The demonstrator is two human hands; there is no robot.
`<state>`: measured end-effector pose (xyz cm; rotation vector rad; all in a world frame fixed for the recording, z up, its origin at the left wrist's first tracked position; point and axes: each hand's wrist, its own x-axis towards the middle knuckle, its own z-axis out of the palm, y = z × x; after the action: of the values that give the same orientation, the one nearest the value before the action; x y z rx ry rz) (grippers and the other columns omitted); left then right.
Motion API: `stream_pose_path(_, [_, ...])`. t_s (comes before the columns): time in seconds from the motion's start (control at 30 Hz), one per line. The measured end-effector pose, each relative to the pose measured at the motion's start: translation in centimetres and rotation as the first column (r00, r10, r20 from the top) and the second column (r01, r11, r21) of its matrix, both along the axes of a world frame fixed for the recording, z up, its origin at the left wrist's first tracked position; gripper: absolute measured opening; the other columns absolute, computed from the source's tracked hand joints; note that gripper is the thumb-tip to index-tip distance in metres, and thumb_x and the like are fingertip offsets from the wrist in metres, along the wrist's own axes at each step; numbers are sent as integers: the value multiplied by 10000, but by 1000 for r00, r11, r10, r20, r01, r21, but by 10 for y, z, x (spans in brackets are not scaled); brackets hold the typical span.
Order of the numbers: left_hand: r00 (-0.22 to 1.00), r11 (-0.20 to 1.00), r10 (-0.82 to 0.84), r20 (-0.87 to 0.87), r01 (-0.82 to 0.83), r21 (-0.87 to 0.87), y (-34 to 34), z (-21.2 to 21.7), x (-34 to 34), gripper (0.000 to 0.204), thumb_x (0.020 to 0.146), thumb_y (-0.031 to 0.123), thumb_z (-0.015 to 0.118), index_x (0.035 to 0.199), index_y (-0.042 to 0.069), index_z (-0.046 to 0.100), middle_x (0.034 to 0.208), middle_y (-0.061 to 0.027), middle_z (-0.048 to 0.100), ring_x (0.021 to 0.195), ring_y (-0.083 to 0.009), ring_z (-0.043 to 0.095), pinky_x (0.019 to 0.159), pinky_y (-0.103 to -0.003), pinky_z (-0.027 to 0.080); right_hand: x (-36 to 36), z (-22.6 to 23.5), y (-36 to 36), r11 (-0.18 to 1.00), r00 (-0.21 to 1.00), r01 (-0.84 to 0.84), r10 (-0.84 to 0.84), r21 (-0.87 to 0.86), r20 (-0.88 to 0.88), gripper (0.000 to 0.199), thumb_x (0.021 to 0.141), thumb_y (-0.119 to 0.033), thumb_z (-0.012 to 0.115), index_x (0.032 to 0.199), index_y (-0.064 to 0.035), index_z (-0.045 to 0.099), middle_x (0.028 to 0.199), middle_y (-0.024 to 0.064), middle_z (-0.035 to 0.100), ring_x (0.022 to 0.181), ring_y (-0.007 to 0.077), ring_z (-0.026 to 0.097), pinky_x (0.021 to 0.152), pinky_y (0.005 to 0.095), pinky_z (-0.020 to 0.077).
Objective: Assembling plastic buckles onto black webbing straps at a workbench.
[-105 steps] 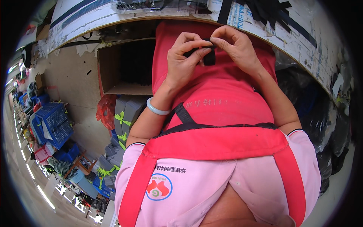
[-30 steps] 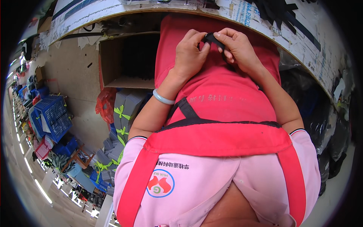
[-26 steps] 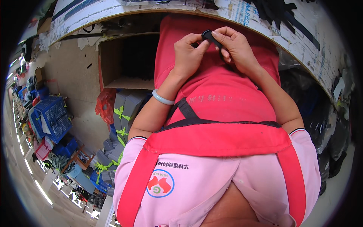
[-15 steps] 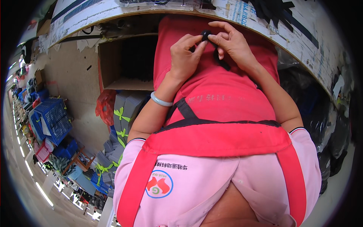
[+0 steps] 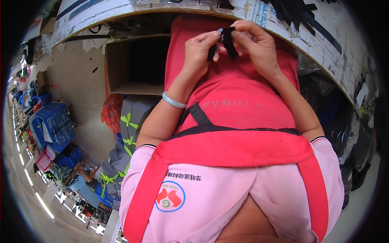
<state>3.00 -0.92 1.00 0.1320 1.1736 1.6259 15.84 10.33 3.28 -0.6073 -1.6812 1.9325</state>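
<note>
Head view, hours read from the middle, 12 at the top edge.

Item: black strip [image 5: 230,46], short and bent, above the lap, between 12 and 1 o'clock, held between both hands.

Left hand [image 5: 197,52]: 12 o'clock; thumb and forefinger closed narrowly on the strip; pale bangle [image 5: 173,101] at the wrist.

Right hand [image 5: 260,47]: 1 o'clock; thumb and forefinger pinching the strip's upper part, remaining fingers curled.

Surface: worktable [image 5: 162,9], white-covered, scuffed, arching from 10 to 2 o'clock; black straps [image 5: 292,15] heaped upon it at 1 to 2 o'clock.

Lap: red apron [image 5: 243,109], over a pink shirt [image 5: 219,198] at 6 o'clock.

Room: open cardboard box [image 5: 137,88] under the table edge, between 10 and 11; red plastic bag [image 5: 111,113] and grey stacks [image 5: 130,111] with green ties [image 5: 129,120], 9 o'clock; blue crate [image 5: 58,125], farther out at 9; dark plastic bags [image 5: 344,129], 3 o'clock.

Obscured: the strip's ends, partly covered by fingers; whether the black patch in the left hand belongs to it cannot be told. The box's dark contents are indistinct. The table is cut off at the top; clutter at 8 to 9 is too small and bent to itemise.
</note>
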Motion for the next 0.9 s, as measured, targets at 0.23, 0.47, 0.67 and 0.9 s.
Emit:
stream_pose_path(0.23, [963, 998, 57, -262, -55, 15, -2, 6, 3, 228, 883, 140, 679, 1022, -40, 682, 768, -68, 679, 463, -73, 523, 387, -199, 399, 5, 19, 8, 986, 909, -101, 145, -129, 391, 145, 917, -169, 633, 933, -26, 615, 718, 9, 611, 546, 47, 559, 479, 181, 474])
stream_pose_path(0.47, [918, 994, 104, -384, -88, 59, -5, 5, 9, 178, 863, 86, 693, 1008, -17, 693, 760, -42, 665, 459, -65, 523, 400, -192, 401, 4, 11, 12, 967, 864, -85, 192, -241, 465, 169, 880, -199, 665, 881, -40, 608, 712, 16, 614, 531, 52, 568, 464, 188, 497])
stream_pose_path(0.67, [923, 992, 85, -377, -41, 123, -7, 3, 8, 144, 838, 5, 690, 981, -13, 696, 900, -44, 638, 534, -71, 565, 427, -193, 425, 2, 3, 6, 945, 951, -34, 131, -326, 281, 211, 897, -232, 662, 927, -28, 621, 747, 18, 608, 605, 61, 597, 524, 191, 521])
stream_pose_path(0.9, [856, 984, 25, -516, 70, 164, -15, 5, 4, 148, 819, -40, 680, 957, 6, 707, 946, -29, 575, 602, -69, 567, 458, -182, 440, 7, 3, 24, 888, 896, -221, 349, -404, 276, 245, 911, -257, 647, 1007, -32, 652, 778, 3, 610, 644, 53, 576, 543, 183, 501])
